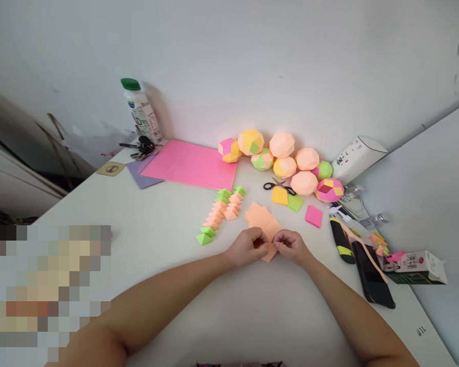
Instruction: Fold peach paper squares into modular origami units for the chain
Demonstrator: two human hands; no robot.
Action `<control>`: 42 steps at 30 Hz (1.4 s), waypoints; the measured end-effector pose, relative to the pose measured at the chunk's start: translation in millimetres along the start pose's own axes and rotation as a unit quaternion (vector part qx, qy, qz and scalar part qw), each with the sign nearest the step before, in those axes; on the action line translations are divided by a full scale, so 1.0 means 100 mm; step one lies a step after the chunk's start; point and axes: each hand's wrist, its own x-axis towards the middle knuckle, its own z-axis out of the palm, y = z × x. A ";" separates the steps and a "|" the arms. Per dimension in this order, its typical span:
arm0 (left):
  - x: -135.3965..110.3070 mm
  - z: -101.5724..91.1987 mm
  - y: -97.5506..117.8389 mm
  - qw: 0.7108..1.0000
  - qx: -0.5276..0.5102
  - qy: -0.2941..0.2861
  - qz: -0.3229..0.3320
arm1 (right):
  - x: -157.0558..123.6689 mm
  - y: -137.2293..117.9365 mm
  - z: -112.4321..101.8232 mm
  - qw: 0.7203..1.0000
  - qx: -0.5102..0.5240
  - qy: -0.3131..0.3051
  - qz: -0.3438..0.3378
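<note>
Head view shows a pale table (145, 229), with a pink sheet (191, 165) beyond and to the left of the peach paper pile (258, 215). The left hand (248, 247) and right hand (294, 247) meet at that pile's near end. Paper balls (282, 146) sit bunched beyond the pile; scissors (280, 183) lie nearer behind it. Small square stacks (314, 216) in orange, green and pink are to its right and behind. Folded pieces (215, 214) form two rows to its left. Smallest is the paper piece (271, 250) at the pile's near end; thumb and fingers of each hand pinch it, and they hide its exact shape.

The hands appear to be working a crease. Doing it well calls for a light, matched pinch, edges lined up before pressing, and thumbs running outward from the middle. Uneven pulling could skew or tear the paper.
</note>
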 end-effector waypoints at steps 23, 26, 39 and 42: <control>0.06 0.02 -0.06 0.999 -0.008 0.036 0.037 | 0.03 -0.16 0.02 0.991 0.018 0.097 0.086; 0.06 0.02 -0.06 0.999 -0.020 0.038 0.026 | 0.03 -0.17 0.03 0.992 0.014 0.097 0.080; 0.02 -0.04 0.01 0.995 -0.057 0.075 0.021 | 0.03 -0.05 -0.04 0.996 0.036 0.075 0.045; 0.03 -0.04 -0.01 0.995 -0.058 0.079 0.024 | 0.03 -0.01 -0.06 0.996 0.043 0.073 0.040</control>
